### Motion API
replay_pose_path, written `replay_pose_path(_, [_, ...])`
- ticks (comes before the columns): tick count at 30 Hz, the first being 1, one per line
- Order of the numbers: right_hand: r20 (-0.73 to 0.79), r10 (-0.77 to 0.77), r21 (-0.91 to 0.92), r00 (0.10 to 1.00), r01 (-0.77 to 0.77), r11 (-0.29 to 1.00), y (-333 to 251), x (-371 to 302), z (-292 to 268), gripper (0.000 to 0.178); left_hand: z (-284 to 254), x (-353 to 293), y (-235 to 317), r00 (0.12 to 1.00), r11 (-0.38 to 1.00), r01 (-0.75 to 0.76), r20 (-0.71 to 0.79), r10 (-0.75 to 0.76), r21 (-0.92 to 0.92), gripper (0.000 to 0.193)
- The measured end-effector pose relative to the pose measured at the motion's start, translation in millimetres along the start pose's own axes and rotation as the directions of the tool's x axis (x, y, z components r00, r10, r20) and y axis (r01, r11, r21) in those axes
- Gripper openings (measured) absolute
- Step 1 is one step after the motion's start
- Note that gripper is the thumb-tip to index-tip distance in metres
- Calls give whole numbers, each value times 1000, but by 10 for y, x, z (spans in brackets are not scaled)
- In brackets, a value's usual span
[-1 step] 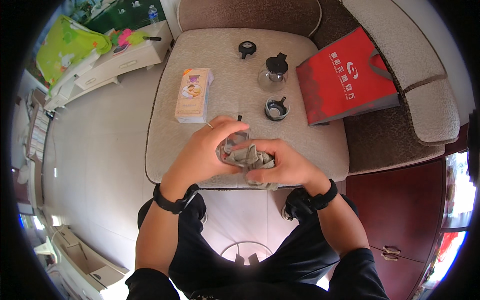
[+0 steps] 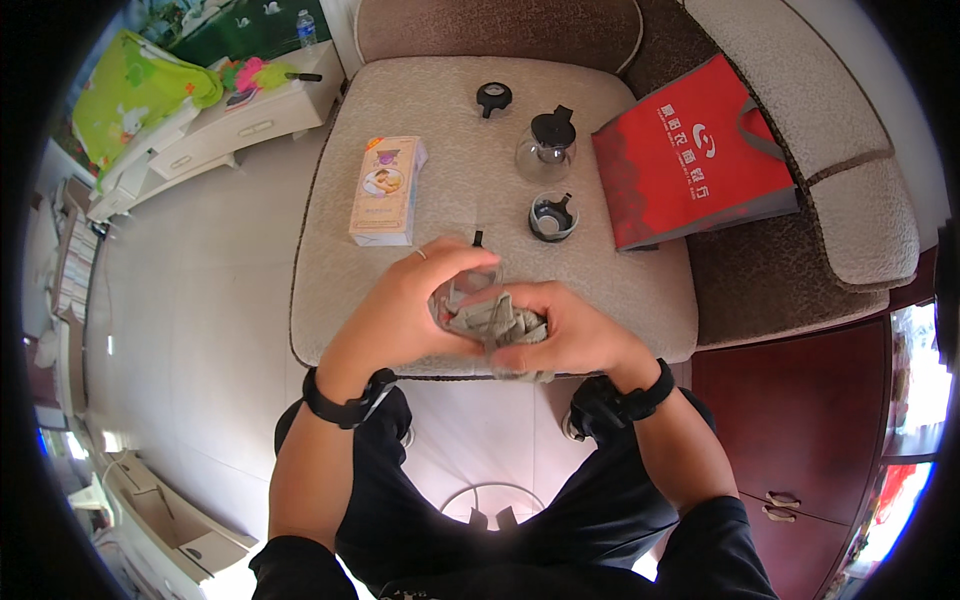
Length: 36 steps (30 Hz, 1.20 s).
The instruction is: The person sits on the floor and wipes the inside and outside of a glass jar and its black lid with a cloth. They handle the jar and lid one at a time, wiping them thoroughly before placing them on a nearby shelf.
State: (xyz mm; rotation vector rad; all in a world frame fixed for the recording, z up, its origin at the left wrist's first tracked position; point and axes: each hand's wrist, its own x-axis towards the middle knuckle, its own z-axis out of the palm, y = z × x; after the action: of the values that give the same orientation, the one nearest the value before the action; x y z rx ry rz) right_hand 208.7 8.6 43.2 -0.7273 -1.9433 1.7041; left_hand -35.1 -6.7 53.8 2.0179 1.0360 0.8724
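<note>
My left hand (image 2: 400,305) is curled round a clear glass vessel (image 2: 476,280) above the front of the beige seat. My right hand (image 2: 585,325) grips a bunched grey-green cloth (image 2: 512,320) and presses it to the vessel's open end. Whether the cloth reaches inside is hard to tell, as fingers cover part of it. Just beyond the vessel a small black tab (image 2: 478,239) shows; what it belongs to is hidden. Farther off on the seat are a glass pot with a black lid (image 2: 553,130), a small glass cup with a black fitting (image 2: 552,218) and a round black lid (image 2: 494,96).
A pale cardboard box (image 2: 386,195) lies left on the seat (image 2: 455,140). On the right, a red paper bag (image 2: 690,160) leans by the sofa cushions (image 2: 850,215). A dark red cabinet (image 2: 790,420) is at the lower right, a white cabinet (image 2: 240,130) at the far left.
Both hands keep their hold and nearly their place. The cloth has shifted slightly against the glass vessel, with less of it hanging below my right hand.
</note>
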Motion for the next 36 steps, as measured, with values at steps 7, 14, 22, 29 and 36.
replay_pose_path(7, [-8,37,104,999,-36,994,15,43,120,30,43,-82,-171,987,922,140,-27,-161,-360,84])
replay_pose_path(14, [3,-400,-709,916,284,645,241,135,245,38,390,-78,-219,750,605,464,-77,-657,-646,60])
replay_pose_path(22, [-165,6,78,986,7,997,291,35,346,30,348,-299,-339,927,857,246,-149,-345,-453,65])
replay_pose_path(29, [64,266,820,962,-203,535,269,16,272,34,220,-285,-199,960,949,-222,-118,253,225,60])
replay_pose_path(36, [-97,252,718,963,-108,688,161,79,479,27,306,-267,-242,938,993,-119,-327,115,8,46])
